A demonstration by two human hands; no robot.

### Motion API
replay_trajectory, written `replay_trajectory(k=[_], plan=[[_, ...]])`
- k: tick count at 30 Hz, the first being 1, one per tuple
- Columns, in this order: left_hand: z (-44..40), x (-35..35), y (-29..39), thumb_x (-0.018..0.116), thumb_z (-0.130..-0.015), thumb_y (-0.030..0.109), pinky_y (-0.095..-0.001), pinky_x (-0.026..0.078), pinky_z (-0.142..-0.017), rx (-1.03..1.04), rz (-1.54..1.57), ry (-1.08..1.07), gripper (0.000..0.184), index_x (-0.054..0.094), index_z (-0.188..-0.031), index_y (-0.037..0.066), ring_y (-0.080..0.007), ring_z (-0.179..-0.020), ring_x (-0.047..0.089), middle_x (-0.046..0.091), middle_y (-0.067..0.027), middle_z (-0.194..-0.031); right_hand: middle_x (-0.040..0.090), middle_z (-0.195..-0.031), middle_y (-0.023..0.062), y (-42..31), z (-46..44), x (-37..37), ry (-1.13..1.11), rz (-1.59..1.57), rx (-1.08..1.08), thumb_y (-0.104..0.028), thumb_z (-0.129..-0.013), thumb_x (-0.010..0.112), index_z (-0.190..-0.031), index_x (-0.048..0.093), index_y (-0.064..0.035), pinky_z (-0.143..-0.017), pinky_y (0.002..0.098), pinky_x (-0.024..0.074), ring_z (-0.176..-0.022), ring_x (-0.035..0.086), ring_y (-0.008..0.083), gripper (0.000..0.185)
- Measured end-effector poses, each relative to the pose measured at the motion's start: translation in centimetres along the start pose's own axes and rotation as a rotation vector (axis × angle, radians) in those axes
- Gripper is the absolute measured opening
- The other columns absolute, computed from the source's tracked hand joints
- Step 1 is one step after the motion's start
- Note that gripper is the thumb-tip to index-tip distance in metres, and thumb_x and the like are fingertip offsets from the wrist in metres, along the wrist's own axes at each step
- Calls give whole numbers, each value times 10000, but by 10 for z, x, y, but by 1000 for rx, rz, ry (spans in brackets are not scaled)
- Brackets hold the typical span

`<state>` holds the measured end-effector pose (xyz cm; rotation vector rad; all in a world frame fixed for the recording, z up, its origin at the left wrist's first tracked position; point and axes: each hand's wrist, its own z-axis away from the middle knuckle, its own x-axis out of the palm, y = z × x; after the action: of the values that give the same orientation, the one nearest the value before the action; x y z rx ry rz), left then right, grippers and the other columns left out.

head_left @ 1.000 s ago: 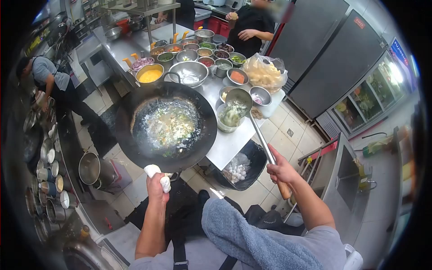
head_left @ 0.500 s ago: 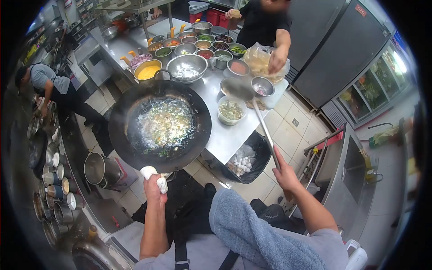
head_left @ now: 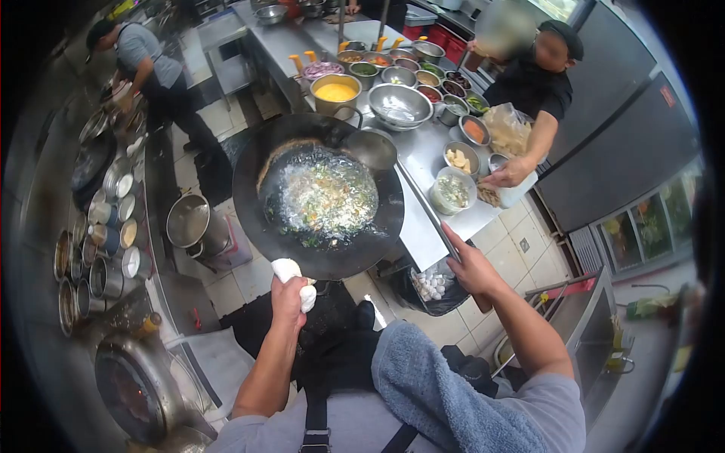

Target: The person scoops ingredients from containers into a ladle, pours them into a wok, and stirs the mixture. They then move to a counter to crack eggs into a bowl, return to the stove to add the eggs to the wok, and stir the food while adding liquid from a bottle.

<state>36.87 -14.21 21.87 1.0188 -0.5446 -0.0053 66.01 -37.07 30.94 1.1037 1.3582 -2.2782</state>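
Note:
My left hand (head_left: 289,302) is closed around a white cloth (head_left: 286,269) at the near edge of a large black wok (head_left: 251,192); the handle underneath is hidden. Inside the wok, a shallow pale liquid holds chopped greens and light bits (head_left: 325,198). My right hand (head_left: 477,270) grips the long handle of a ladle (head_left: 371,149), whose round bowl hangs over the wok's upper right rim. Right of the wok, a clear plastic tub (head_left: 452,190) of pale green pieces stands on the steel table (head_left: 419,162).
Steel bowls of ingredients, a pot of yellow liquid (head_left: 336,92) and a wide bowl (head_left: 400,106) crowd the table. A co-worker's hand (head_left: 507,172) reaches in at the right. Another person (head_left: 151,72) bends at the left counter. A lined bin (head_left: 430,285) sits below.
The ladle has swung left from over the table's bowls to the wok's rim. More chopped pieces now show in the tub's neighbouring bowl. The co-worker's hand has lowered; the whole view has shifted.

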Motion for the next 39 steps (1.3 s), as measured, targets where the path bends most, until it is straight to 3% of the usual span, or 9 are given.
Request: replay_trajectory(k=[2, 5, 7, 9, 11, 15, 19, 26, 39], plan=[[1, -14, 5, 549, -700, 11, -281, 459, -570, 38, -34, -4, 334, 517, -1032, 40, -137, -684, 560, 537, -31, -829, 636, -816, 294, -12, -25, 13, 54, 351, -33, -58, -846, 510, -1532, 108, -213, -760, 514, 470, -777, 628, 447, 810], [1, -28, 12, 547, -701, 10, -276, 459, -571, 96, -83, 16, 331, 515, -1028, 44, -135, -686, 555, 532, -32, -837, 643, -819, 292, -35, -42, 24, -66, 440, 48, -56, -840, 493, -1529, 85, -203, -771, 529, 460, -809, 621, 464, 815], [-1, -37, 16, 548, -696, -1, -276, 460, -567, 110, -87, 41, 334, 512, -1025, 44, -132, -687, 551, 527, -35, -841, 631, -853, 329, -43, -33, 38, -143, 372, 1, -57, -852, 479, -1532, 69, -193, -794, 516, 464, -820, 623, 478, 805], [-7, -42, 16, 553, -693, -9, -277, 461, -563, 168, -113, 62, 335, 508, -1020, 44, -131, -679, 550, 525, -41, -840, 634, -757, 246, -36, -20, 58, -238, 226, -118, -84, -897, 475, -1538, 51, -197, -702, 459, 506, -698, 647, 379, 776], [-12, -47, 13, 557, -690, -16, -281, 464, -565, 169, -110, 98, 332, 506, -1013, 39, -137, -669, 552, 525, -39, -822, 414, -670, 7, -79, 0, 55, -563, -599, 398, -42, -935, 450, -1544, 63, -285, -440, 268, 403, -463, 415, 93, 761], [-7, -54, 22, 564, -701, -1, -292, 458, -549, 66, -125, 138, 298, 522, -993, 42, -143, -650, 556, 534, -35, -790, 400, -707, 13, -71, 9, 61, -760, -1460, 651, -64, -955, 479, -1499, 229, -336, -387, 208, 303, -444, 318, 57, 657], [0, -54, 27, 566, -723, 21, -308, 456, -511, -107, -78, 120, 259, 538, -978, 58, -155, -605, 572, 560, -36, -748, 382, -741, 30, -54, 20, 76, -934, -1817, 572, -79, -960, 499, -1501, 240, -324, -379, 187, 322, -451, 338, 41, 648], [-11, -30, 3, 565, -764, 93, -277, 438, -369, -149, -51, 6, 177, 517, -931, 59, -155, -478, 566, 567, -52, -656, 384, -734, 25, -58, 67, 34, -684, -1817, 357, -91, -989, 448, -1530, 152, -303, -401, 199, 341, -466, 363, 40, 652], [-38, 57, -17, 560, -752, 56, -288, 442, -427, -73, -12, -82, 149, 510, -891, 53, -160, -510, 565, 560, -54, -670, 410, -693, 16, -19, 112, -75, -17, -1342, 318, -76, -957, 452, -1539, 78, -274, -425, 244, 363, -452, 395, 80, 719]])
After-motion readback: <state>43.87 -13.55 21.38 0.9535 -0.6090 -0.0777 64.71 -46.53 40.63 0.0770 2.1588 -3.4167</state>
